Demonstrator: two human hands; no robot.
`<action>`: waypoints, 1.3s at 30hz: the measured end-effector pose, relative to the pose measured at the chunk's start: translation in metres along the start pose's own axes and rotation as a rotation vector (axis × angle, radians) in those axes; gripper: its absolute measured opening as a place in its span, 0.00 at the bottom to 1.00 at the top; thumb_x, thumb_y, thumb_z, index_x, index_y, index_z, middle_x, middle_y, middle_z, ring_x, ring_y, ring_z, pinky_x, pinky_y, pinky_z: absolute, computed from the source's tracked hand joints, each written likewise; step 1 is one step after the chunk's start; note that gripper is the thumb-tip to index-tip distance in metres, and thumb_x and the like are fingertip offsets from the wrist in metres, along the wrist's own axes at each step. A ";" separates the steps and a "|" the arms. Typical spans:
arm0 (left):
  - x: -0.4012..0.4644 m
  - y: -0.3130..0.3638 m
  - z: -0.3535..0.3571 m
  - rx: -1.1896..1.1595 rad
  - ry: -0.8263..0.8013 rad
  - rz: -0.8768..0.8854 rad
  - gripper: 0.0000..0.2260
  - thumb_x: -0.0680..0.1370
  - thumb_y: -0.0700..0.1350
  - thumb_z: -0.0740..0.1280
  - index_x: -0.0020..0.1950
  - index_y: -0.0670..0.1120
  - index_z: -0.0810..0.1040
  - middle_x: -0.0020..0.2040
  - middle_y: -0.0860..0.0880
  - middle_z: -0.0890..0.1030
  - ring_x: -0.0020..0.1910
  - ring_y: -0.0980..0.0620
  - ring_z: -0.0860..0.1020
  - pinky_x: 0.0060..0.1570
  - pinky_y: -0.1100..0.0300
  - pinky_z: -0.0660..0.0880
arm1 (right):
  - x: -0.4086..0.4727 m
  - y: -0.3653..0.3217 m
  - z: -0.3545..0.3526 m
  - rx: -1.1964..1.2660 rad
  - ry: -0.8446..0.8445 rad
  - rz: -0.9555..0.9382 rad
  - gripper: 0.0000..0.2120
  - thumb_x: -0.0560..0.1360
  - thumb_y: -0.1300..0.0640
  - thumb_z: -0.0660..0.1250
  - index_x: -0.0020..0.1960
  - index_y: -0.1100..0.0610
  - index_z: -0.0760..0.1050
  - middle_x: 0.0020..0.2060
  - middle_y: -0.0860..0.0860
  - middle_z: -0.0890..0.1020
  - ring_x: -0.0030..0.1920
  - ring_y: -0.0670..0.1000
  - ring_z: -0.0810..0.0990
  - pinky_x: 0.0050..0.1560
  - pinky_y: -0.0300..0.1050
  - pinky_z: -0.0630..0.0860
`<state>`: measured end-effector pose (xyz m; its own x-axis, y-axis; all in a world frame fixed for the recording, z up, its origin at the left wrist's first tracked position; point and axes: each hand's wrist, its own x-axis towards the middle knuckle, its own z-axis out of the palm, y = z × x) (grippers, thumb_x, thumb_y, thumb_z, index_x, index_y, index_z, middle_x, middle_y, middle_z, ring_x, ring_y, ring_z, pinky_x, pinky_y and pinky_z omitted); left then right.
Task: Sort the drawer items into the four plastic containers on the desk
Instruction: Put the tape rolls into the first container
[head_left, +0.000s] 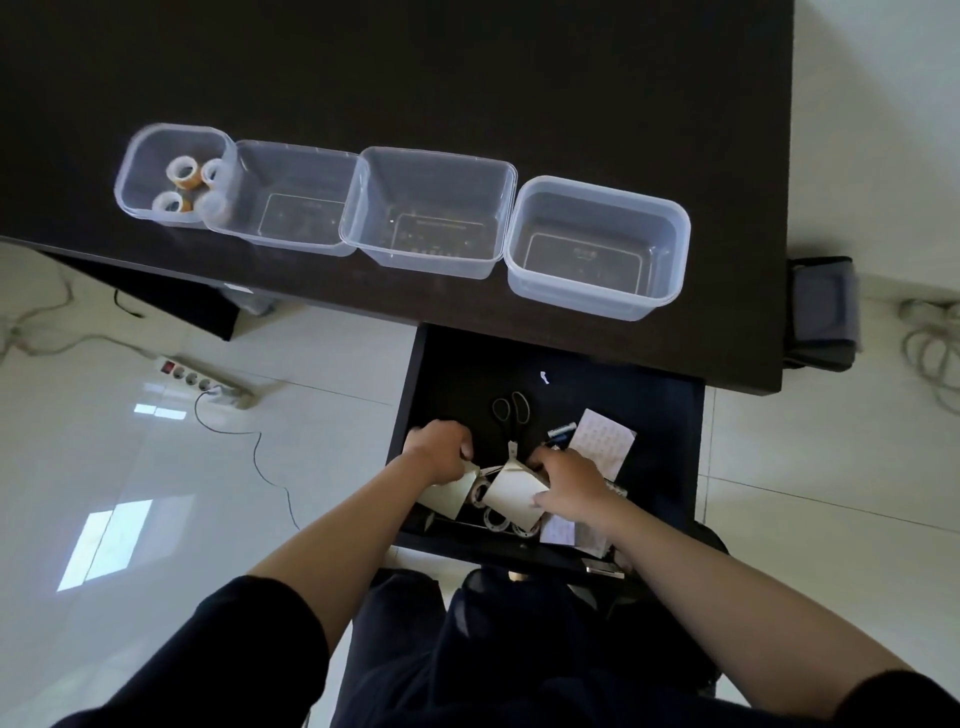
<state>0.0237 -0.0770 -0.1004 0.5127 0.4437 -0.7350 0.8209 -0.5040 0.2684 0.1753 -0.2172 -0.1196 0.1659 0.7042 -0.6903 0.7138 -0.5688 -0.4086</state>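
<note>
Head view: both hands down in open drawer (670, 457).
Left hand (439, 449) and right hand (569, 483) each gripping beige card (514, 496).

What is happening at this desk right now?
A person is sorting an open drawer. The left hand and right hand each grip a pale card in it. Of four containers, only the leftmost container holds tape rolls. Scissors remain in the drawer.
</note>
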 end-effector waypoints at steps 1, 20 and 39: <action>0.000 0.001 -0.002 -0.009 0.011 0.007 0.15 0.74 0.37 0.62 0.53 0.54 0.79 0.57 0.55 0.80 0.61 0.52 0.75 0.64 0.53 0.64 | 0.000 0.001 -0.001 0.001 0.009 -0.006 0.24 0.70 0.55 0.72 0.64 0.54 0.70 0.56 0.54 0.79 0.56 0.56 0.77 0.52 0.47 0.73; 0.004 0.023 -0.012 -0.103 0.305 0.115 0.21 0.72 0.38 0.66 0.64 0.51 0.75 0.70 0.50 0.66 0.68 0.45 0.64 0.66 0.49 0.65 | -0.006 0.028 -0.017 0.145 0.552 0.077 0.13 0.70 0.64 0.68 0.54 0.56 0.76 0.52 0.54 0.75 0.56 0.57 0.72 0.55 0.54 0.72; -0.033 0.022 0.060 -0.063 0.077 -0.283 0.25 0.70 0.56 0.71 0.65 0.50 0.73 0.65 0.44 0.69 0.65 0.43 0.68 0.62 0.47 0.68 | -0.005 0.002 0.027 -0.367 0.104 -0.274 0.20 0.70 0.61 0.66 0.62 0.55 0.73 0.56 0.53 0.71 0.60 0.57 0.68 0.57 0.50 0.64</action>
<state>0.0101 -0.1469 -0.1075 0.2765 0.6165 -0.7372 0.9469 -0.3059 0.0993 0.1576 -0.2336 -0.1328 -0.0086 0.8570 -0.5152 0.9313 -0.1807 -0.3162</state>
